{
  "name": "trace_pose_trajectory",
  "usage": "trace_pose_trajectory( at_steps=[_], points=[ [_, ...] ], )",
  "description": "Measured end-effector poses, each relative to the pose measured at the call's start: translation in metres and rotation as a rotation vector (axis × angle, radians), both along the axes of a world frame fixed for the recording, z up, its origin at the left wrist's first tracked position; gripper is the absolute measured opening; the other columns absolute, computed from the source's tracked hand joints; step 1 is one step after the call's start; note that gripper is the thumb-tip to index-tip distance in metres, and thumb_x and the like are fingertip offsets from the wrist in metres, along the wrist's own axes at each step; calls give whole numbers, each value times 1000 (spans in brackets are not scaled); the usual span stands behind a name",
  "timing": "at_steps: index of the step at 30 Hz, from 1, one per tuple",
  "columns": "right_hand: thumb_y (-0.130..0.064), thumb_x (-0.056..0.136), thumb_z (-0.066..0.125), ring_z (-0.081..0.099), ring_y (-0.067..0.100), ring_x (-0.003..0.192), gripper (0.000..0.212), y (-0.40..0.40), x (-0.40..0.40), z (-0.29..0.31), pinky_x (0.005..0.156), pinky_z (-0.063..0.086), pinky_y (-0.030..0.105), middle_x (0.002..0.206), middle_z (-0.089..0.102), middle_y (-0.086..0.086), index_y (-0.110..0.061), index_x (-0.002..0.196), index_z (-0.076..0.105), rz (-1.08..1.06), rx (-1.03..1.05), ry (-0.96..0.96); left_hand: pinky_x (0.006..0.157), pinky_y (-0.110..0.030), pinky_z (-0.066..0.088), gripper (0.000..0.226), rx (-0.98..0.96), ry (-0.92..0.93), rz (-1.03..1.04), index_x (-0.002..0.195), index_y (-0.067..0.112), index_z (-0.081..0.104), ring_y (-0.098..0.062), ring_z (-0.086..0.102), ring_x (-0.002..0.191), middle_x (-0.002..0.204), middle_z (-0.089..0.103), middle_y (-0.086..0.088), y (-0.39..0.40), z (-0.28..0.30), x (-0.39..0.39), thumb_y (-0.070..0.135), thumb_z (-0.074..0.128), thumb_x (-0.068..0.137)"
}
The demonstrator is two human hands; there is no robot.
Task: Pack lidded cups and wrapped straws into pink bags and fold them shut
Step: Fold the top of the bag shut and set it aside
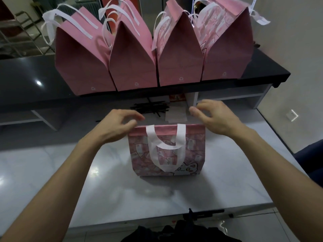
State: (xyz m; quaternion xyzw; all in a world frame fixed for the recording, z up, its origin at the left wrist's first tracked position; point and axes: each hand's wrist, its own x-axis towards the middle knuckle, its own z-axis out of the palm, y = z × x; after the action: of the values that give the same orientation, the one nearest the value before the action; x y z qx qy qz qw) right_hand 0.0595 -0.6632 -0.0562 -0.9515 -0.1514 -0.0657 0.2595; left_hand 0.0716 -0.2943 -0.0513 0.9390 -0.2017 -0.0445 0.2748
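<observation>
Nearest, on the white marble-look table [111, 194], a pink cat-printed bag [167, 151] is being folded shut: left hand [113, 127] and right hand [216, 117], fingers curled, are hovering at its folded rim. Four closed pink bags [132, 67] are standing on the far black counter [26, 75].

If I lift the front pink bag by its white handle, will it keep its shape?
Probably mostly: the front pink bag stands upright with crisp edges, so it seems fairly stiff. Its white handle droops flat, so it looks floppy. Its weight cannot be judged.
</observation>
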Motion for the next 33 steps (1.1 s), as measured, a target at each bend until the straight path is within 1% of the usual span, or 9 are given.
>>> trace_pose_trajectory(
  at_steps=[2, 5, 10, 18, 23, 26, 28, 31, 33],
  points=[
    [-85, 93, 47, 63, 5, 101, 69, 22, -1, 17, 84, 50, 28, 108, 66, -18, -28, 115, 78, 62, 33, 4, 93, -27, 51, 58, -16, -30, -19, 125, 40, 76, 3, 63, 112, 120, 67, 29, -16, 12, -2, 76, 46, 90],
    [-90, 75, 66, 60, 5, 103, 69, 56, -5, 27, 83, 51, 30, 114, 64, -21, -36, 116, 76, 188, -205, 145, 82, -23, 56, 76, 142, -44, -154, 119, 39, 77, 5, 64, 99, 107, 67, 28, -48, 20, -6, 98, 53, 78],
    [-43, 91, 81, 64, 19, 95, 15, 81, -4, 14, 82, 59, 44, 100, 65, -10, -31, 97, 74, 181, -343, 57, 79, -36, 54, 34, 400, -219, -181, 104, 34, 77, -10, 60, 94, 97, 59, 17, -77, 9, -3, 65, 79, 87],
    [-14, 98, 61, 62, 26, 99, 11, 82, -4, -7, 95, 48, 40, 100, 68, 0, -18, 102, 71, 258, -444, -112, 77, -40, 56, 18, 342, -303, -192, 100, 21, 81, -16, 62, 87, 89, 60, 12, -78, -5, -3, 37, 73, 101],
    [-32, 106, 56, 61, 22, 107, 20, 80, -1, -9, 99, 43, 37, 106, 67, -2, -21, 111, 73, 303, -448, -114, 76, -35, 52, 26, 381, -262, -197, 101, 23, 76, -16, 63, 93, 93, 59, 13, -77, -7, 0, 48, 70, 101],
    [-72, 100, 46, 54, 8, 120, 59, 55, -5, 5, 104, 46, 35, 129, 65, -9, -29, 134, 67, 210, -187, 30, 81, -24, 51, 56, 254, -71, -161, 114, 36, 74, -1, 59, 101, 107, 57, 22, -52, 6, 3, 83, 58, 88],
    [-85, 94, 38, 51, 4, 127, 79, 28, -12, 7, 107, 44, 34, 143, 61, -11, -30, 146, 61, 124, 3, 45, 90, -21, 52, 74, 130, 44, -135, 128, 40, 70, 3, 58, 112, 121, 57, 24, -27, 15, 2, 94, 59, 79],
    [-95, 84, 44, 50, 4, 131, 91, -4, -23, -1, 109, 40, 35, 143, 58, -16, -30, 145, 63, 27, 24, 150, 93, -25, 53, 50, 170, 76, -95, 125, 42, 71, -2, 61, 114, 122, 61, 22, -1, 13, 0, 70, 79, 85],
    [-88, 82, 62, 55, 5, 125, 77, -13, -23, -11, 106, 46, 36, 132, 63, -20, -31, 134, 71, 6, -78, 236, 89, -28, 57, 21, 234, 24, -71, 112, 43, 74, -7, 65, 107, 111, 64, 22, 1, 6, 1, 41, 83, 93]
  ],
)
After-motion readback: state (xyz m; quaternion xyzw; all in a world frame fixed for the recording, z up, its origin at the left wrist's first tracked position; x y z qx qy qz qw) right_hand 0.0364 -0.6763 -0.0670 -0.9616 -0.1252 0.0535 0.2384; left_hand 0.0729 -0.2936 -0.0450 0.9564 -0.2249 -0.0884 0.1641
